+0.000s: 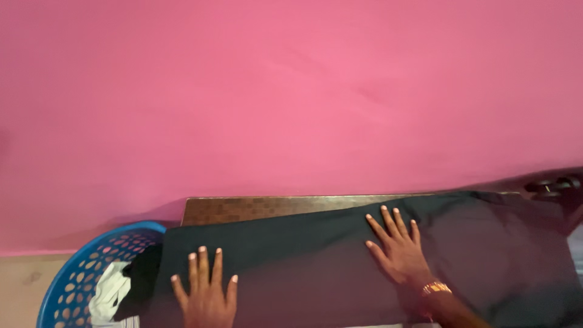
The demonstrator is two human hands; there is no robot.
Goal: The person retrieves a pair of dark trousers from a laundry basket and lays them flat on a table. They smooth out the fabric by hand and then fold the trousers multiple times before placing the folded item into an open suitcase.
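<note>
Both hands pressed flat, fingers spread, gripping nothing: left hand (206,290) at lower centre-left of the frame, right hand (398,252) right of centre with a gold-coloured wristwatch (436,288) at the wrist, palms down on a large dark, near-black sheet of cloth (291,267) spread across the lower half of the frame. Under the cloth, a brown tabletop with a small square mosaic pattern (243,209), only its far strip bare, set against a plain pink wall (291,91). At lower left, a round blue plastic laundry basket with oval holes (73,273), holding a crumpled white garment (109,297); the left end of the dark cloth drooping over the tabletop edge toward that basket, seemingly touching it. Likely risks, judged from this layout: with so much fabric hanging off the left end, a slide of the whole sheet off the tabletop once palm pressure lifts; creases pushed into the cloth instead of out, if the two palms move unevenly; snagging on the watch. At far right, dark blurred objects (555,185) by the edge, too unclear to identify, possibly close enough to be dragged by the fabric.
</note>
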